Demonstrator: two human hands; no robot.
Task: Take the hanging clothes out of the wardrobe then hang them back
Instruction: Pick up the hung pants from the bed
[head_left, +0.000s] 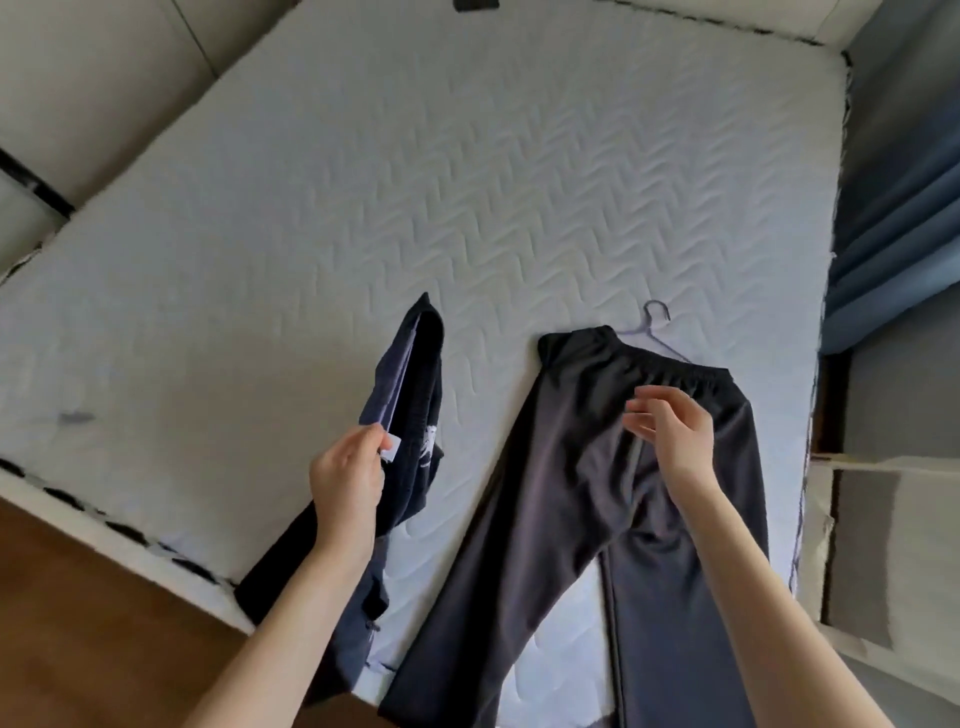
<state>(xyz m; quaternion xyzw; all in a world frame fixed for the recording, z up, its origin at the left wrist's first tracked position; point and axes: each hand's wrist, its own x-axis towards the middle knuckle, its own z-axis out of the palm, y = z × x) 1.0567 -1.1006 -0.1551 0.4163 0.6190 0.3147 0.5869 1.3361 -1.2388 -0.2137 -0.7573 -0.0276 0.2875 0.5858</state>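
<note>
We see a bare quilted mattress (415, 182) filling most of the frame, with two dark garments laid on its lower part. The trousers (597, 493) lie flat in the lower right of centre, waistband toward the top of the frame and legs running off the bottom edge. A thin hanger (655, 322) lies on the mattress just above the waistband, hook pointing up; its lower part is hidden under the fabric. The right hand (670, 431) hovers over the upper part of the trousers, fingers loosely spread and curled, gripping nothing. The left hand (348, 478), left of centre, is closed on the second garment (415, 395) (a dark navy piece with a pale print), pinching it at the edge by a small white tag (390, 448). The upper end of this garment is raised above the mattress, and its lower end trails off the mattress edge toward the wooden floor (78, 623) in the lower left. Blue curtains (893, 218) hang along the right edge of the frame.
</note>
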